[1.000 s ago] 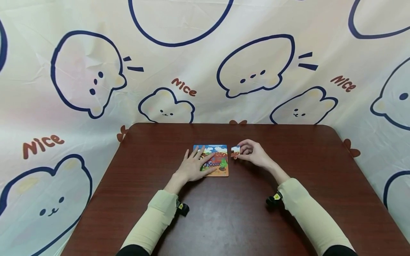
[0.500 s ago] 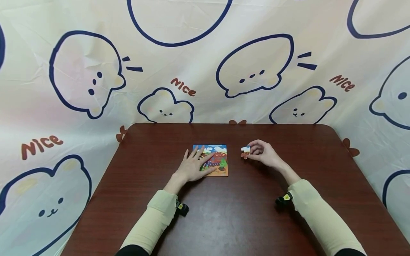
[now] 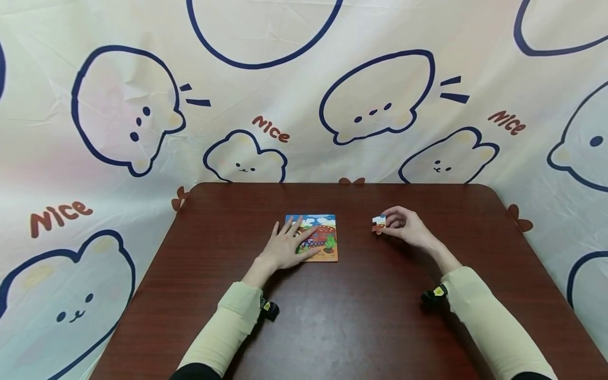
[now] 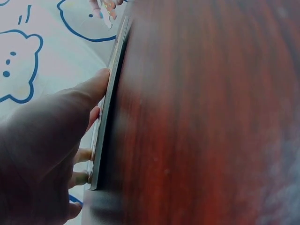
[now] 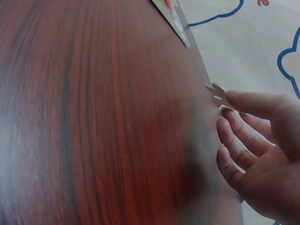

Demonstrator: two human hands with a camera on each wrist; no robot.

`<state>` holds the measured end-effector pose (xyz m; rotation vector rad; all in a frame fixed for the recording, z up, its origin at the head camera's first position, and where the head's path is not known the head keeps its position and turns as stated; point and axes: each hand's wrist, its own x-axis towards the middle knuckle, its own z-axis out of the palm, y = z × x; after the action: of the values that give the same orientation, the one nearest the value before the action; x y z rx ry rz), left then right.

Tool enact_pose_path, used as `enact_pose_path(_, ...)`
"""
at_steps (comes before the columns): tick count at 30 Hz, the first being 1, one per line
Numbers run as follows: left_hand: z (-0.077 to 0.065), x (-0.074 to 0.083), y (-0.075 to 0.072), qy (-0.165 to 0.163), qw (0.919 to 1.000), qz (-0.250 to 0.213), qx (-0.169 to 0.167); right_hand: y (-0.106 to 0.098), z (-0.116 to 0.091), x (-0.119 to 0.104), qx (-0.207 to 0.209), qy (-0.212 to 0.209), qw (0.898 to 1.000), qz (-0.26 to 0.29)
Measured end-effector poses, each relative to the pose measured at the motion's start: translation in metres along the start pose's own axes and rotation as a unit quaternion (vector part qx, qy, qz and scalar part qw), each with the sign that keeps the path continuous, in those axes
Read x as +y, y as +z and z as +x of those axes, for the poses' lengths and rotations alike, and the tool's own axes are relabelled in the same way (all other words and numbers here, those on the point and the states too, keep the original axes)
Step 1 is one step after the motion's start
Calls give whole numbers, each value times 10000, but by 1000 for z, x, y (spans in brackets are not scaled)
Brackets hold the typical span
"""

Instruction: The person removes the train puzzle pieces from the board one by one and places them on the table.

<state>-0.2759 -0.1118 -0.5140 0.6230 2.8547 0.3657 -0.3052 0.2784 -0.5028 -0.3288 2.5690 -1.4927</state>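
A colourful jigsaw puzzle [image 3: 329,252] lies flat on the brown table, blue sky along its far side and orange ground along the near side. My left hand [image 3: 283,249] rests on its left part with fingers spread, covering some of the picture. In the left wrist view the thumb and fingertips press on the puzzle's top face, and its thin edge [image 4: 108,103] shows. To the right, my right hand [image 3: 406,227] pinches a small puzzle piece [image 3: 378,224] between thumb and fingers. The right wrist view shows that piece [image 5: 218,93] edge-on at the fingertips, held over the table.
The dark wooden table [image 3: 304,327] has rounded far corners. Behind it hangs a pale cloth [image 3: 304,105] printed with cartoon faces and "Nice". A small black device [image 3: 433,296] sits at the right wrist, another black device [image 3: 271,310] at the left.
My right hand has moved rightward, away from the puzzle, carrying the piece from just beside its right edge. The left hand has stayed in place on the puzzle.
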Motion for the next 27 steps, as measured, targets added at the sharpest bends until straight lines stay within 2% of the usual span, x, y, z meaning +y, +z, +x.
enact_pose_path(10,0,0,-2,-9,10000,22,-22,-12,0,6,139,48,9995,-296)
enact_pose_path(16,0,-1,-1,4,10000,-30,-26,-17,-1,11,193,136,9975,-665)
enact_pose_path(27,-1,0,0,16,10000,-90,-19,-24,2,23,255,-179,9920,-1220)
